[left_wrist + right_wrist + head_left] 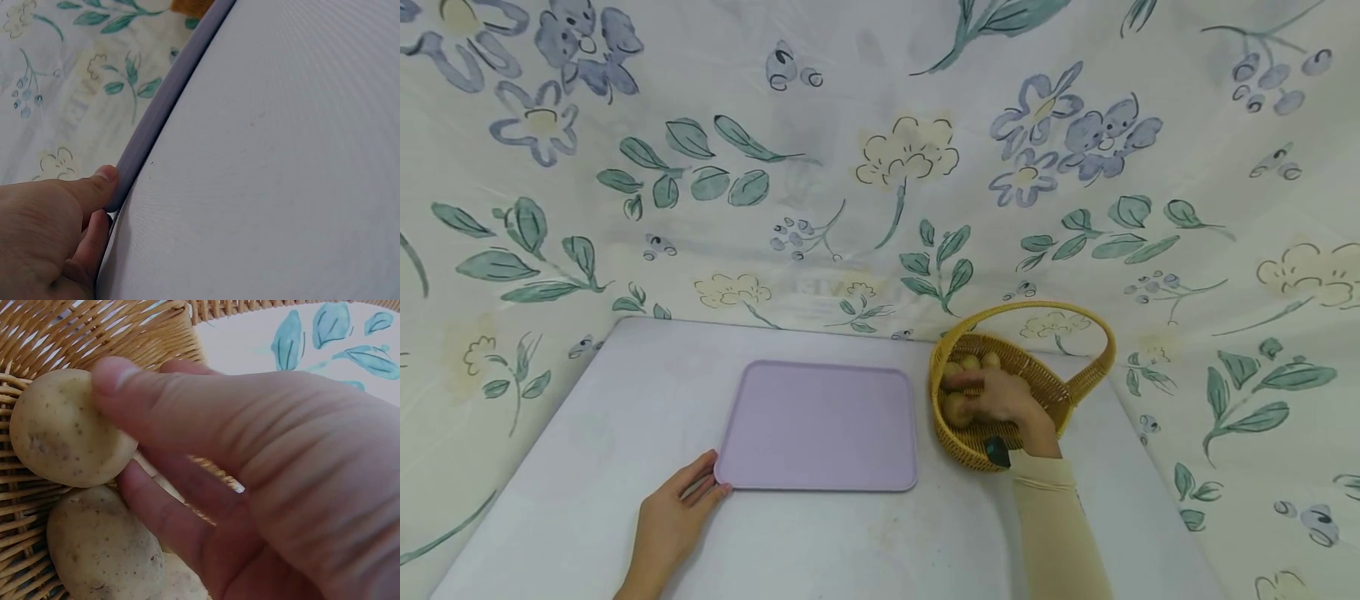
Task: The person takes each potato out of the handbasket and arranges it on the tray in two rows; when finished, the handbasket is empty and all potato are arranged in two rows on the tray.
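A lavender tray lies flat on the white table. My left hand grips its near left corner; in the left wrist view the thumb of the hand presses the tray's rim. On the right, my right hand reaches inside a yellow wicker basket of potatoes. The right wrist view shows that hand pinching a round potato, thumb on its side and a fingertip at its lower edge. Another potato touches it below. The far fingers are partly hidden.
The basket's tall handle arches over its opening, close to the right forearm. A floral cloth hangs behind the white table and along its sides. Several potatoes sit at the basket's far left.
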Action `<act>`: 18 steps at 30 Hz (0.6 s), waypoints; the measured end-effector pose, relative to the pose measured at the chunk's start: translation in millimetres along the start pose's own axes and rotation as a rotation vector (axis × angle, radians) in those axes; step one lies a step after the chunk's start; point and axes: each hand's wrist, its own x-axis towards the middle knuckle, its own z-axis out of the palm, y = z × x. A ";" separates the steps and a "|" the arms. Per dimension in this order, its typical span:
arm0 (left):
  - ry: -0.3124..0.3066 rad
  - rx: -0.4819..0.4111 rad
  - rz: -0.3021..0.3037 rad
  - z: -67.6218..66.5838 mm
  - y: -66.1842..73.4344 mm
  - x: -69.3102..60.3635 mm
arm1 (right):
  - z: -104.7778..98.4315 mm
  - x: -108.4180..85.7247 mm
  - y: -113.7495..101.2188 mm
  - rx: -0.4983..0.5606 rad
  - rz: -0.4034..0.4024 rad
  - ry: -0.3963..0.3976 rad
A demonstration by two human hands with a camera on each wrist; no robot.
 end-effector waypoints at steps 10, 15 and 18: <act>-0.008 0.005 -0.004 -0.2 1.0 -1.0 | 1.5 -1.3 4.7 0.077 -0.064 -0.069; -0.008 0.010 -0.001 -0.2 0.6 -1.1 | 2.4 1.1 7.8 0.094 -0.116 -0.086; -0.004 0.013 0.003 0.0 0.5 -1.2 | 2.2 1.9 8.0 0.083 -0.140 -0.092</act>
